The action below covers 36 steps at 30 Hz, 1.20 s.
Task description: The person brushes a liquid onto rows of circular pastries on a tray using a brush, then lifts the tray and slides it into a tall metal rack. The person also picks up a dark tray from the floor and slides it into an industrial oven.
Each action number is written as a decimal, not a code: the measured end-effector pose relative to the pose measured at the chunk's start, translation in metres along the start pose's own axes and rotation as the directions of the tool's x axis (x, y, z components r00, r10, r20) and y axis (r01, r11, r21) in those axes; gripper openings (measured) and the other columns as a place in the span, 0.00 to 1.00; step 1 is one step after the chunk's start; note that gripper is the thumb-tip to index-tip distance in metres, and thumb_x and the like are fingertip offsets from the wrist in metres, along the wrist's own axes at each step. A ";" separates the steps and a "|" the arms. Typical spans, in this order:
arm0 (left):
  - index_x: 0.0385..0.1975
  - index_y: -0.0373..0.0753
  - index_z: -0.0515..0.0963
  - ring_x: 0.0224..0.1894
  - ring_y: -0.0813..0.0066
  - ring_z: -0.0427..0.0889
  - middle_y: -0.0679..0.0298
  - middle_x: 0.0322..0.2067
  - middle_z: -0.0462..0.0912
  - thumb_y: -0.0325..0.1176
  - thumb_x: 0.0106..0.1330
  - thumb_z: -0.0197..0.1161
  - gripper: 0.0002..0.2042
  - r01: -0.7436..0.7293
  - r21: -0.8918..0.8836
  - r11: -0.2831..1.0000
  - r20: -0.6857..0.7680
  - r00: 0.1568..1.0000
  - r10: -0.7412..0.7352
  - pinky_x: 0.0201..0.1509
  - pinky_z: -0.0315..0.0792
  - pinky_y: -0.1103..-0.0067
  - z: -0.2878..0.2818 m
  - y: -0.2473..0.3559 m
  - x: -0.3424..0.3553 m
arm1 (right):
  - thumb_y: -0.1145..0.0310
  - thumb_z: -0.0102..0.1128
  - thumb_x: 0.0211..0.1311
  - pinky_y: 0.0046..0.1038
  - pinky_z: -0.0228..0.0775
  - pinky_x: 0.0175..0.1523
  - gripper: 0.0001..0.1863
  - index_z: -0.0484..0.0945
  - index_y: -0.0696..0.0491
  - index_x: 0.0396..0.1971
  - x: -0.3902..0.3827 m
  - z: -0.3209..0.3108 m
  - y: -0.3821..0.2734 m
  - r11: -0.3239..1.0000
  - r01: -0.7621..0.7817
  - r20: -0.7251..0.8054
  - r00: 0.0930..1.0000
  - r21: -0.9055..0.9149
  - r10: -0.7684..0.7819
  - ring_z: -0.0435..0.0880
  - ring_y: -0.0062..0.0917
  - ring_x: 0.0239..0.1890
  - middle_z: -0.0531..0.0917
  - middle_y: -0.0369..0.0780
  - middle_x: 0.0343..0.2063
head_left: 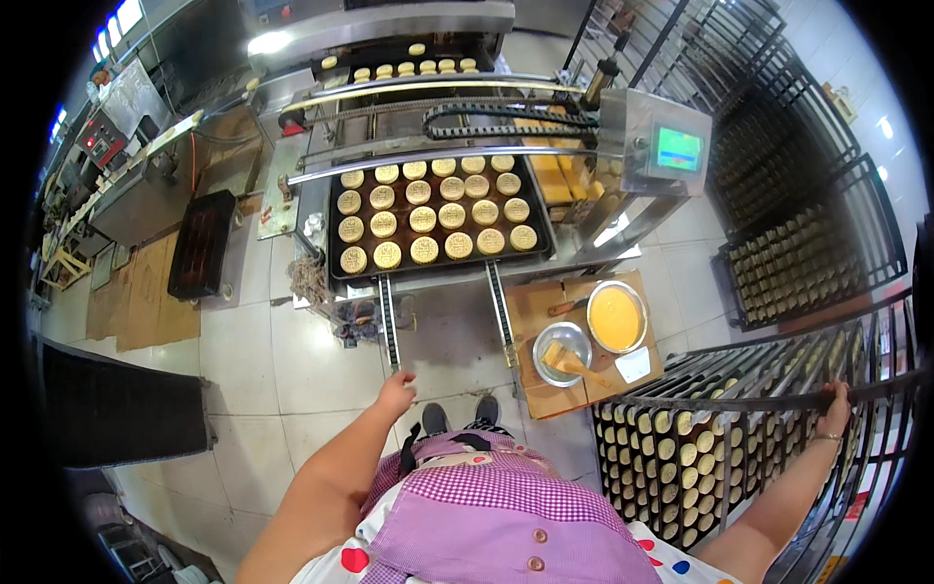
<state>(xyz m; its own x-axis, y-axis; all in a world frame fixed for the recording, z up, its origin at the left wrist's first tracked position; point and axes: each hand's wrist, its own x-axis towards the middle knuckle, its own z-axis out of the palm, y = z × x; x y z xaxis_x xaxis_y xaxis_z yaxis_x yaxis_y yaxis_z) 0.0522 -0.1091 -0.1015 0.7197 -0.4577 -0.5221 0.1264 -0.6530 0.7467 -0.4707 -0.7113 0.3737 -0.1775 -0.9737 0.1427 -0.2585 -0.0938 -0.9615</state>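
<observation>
My left hand (396, 394) is just below the end of the left conveyor rail (389, 326); it seems empty, fingers loosely bent and a little apart. On the conveyor in front of me rests a dark baking tray (401, 214) with rows of round, stamped pastries (423, 250). Out to the right, my right hand (834, 414) is closed round the dark metal frame of a tray rack (759, 401). That rack holds many trays of round pastries (689, 455).
A cardboard-covered stand (574, 397) carries a bowl of yellow liquid (616, 317) and a metal bowl (545, 374) with a brush (564, 358). A machine with a green screen (678, 148) spans the conveyor. More racks (808, 253) stand right; a black tray (201, 243) lies left.
</observation>
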 end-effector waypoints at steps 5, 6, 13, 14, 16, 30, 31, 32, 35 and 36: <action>0.52 0.36 0.66 0.41 0.65 0.77 0.57 0.44 0.73 0.28 0.58 0.57 0.20 0.288 -0.500 0.817 0.129 0.957 -0.258 0.45 0.73 0.70 0.033 0.084 0.035 | 0.68 0.64 0.51 0.40 0.67 0.49 0.17 0.74 0.59 0.39 -0.052 0.014 -0.001 0.532 0.280 -0.081 0.826 -0.799 -0.557 0.77 0.35 0.38 0.79 0.42 0.31; 0.52 0.35 0.66 0.41 0.65 0.76 0.58 0.42 0.73 0.28 0.59 0.56 0.20 0.316 -0.607 0.729 0.119 0.943 -0.310 0.45 0.73 0.70 0.037 0.097 0.040 | 0.69 0.63 0.51 0.40 0.66 0.51 0.19 0.74 0.61 0.42 -0.087 0.044 0.004 0.322 0.340 -0.046 0.622 -0.884 -0.782 0.76 0.38 0.42 0.79 0.45 0.35; 0.45 0.34 0.69 0.38 0.65 0.73 0.58 0.36 0.72 0.28 0.66 0.49 0.10 0.218 -0.965 0.146 0.117 0.855 -0.506 0.46 0.74 0.67 0.066 0.108 0.087 | 0.78 0.60 0.40 0.38 0.52 0.64 0.25 0.72 0.58 0.45 -0.271 0.244 0.205 0.507 0.697 0.658 0.693 -0.507 -0.294 0.63 0.41 0.60 0.69 0.48 0.52; 0.42 0.34 0.69 0.35 0.65 0.73 0.58 0.35 0.72 0.27 0.67 0.48 0.08 0.206 -0.958 0.198 0.059 0.822 -0.566 0.42 0.75 0.68 0.074 0.107 0.088 | 0.76 0.60 0.42 0.41 0.51 0.64 0.24 0.73 0.57 0.45 -0.286 0.255 0.248 0.596 0.655 0.679 0.695 -0.463 -0.237 0.62 0.44 0.60 0.68 0.50 0.54; 0.48 0.32 0.63 0.33 0.65 0.74 0.55 0.37 0.71 0.26 0.65 0.49 0.12 0.160 -0.966 0.203 0.020 0.828 -0.560 0.40 0.77 0.68 0.087 0.097 0.076 | 0.74 0.60 0.44 0.38 0.54 0.64 0.24 0.74 0.56 0.47 -0.292 0.280 0.293 0.666 0.525 0.727 0.686 -0.529 0.036 0.63 0.43 0.59 0.68 0.50 0.54; 0.41 0.34 0.63 0.31 0.67 0.80 0.56 0.31 0.76 0.35 0.69 0.50 0.11 0.606 -0.688 0.398 0.350 0.758 -0.550 0.31 0.77 0.73 0.062 0.092 -0.037 | 0.73 0.63 0.52 0.22 0.68 0.26 0.24 0.69 0.60 0.51 -0.233 0.309 0.424 0.619 -0.512 0.393 0.486 -0.596 0.780 0.76 0.22 0.25 0.78 0.40 0.34; 0.40 0.34 0.65 0.30 0.68 0.80 0.58 0.30 0.77 0.36 0.68 0.51 0.11 0.599 -0.535 0.596 0.369 0.800 -0.473 0.31 0.76 0.74 0.060 0.097 -0.032 | 0.76 0.62 0.52 0.19 0.64 0.22 0.22 0.71 0.60 0.49 -0.230 0.302 0.445 0.658 -0.482 0.406 0.530 -0.578 0.745 0.73 0.19 0.21 0.78 0.39 0.31; 0.39 0.35 0.67 0.30 0.70 0.80 0.59 0.28 0.78 0.36 0.67 0.53 0.10 0.538 -0.365 0.759 0.398 0.828 -0.396 0.30 0.75 0.75 0.058 0.100 -0.025 | 0.79 0.60 0.51 0.17 0.60 0.18 0.20 0.72 0.60 0.47 -0.231 0.302 0.450 0.696 -0.445 0.427 0.565 -0.563 0.706 0.71 0.17 0.17 0.78 0.38 0.28; 0.37 0.37 0.73 0.33 0.62 0.80 0.58 0.28 0.79 0.32 0.59 0.61 0.10 -0.058 0.175 0.983 0.161 0.987 0.029 0.34 0.72 0.73 0.043 0.156 0.014 | 0.84 0.57 0.49 0.17 0.60 0.19 0.15 0.75 0.59 0.40 -0.228 0.311 0.416 0.726 -0.557 0.383 0.618 -0.402 0.686 0.72 0.18 0.19 0.78 0.38 0.26; 0.40 0.37 0.72 0.43 0.55 0.76 0.54 0.38 0.77 0.29 0.55 0.63 0.13 -0.430 0.249 0.868 0.095 0.903 0.419 0.43 0.72 0.71 0.038 0.160 0.039 | 0.83 0.57 0.49 0.17 0.65 0.25 0.12 0.76 0.59 0.37 -0.229 0.316 0.395 0.757 -0.535 0.382 0.655 -0.375 0.652 0.74 0.17 0.23 0.79 0.37 0.26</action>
<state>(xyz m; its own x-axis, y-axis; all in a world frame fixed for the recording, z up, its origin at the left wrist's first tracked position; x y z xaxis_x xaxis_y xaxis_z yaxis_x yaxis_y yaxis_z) 0.0746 -0.2538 -0.0182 0.6376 -0.7446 -0.1975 -0.3690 -0.5203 0.7701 -0.2323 -0.5907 -0.1128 0.0778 -0.7781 -0.6233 -0.4569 0.5279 -0.7160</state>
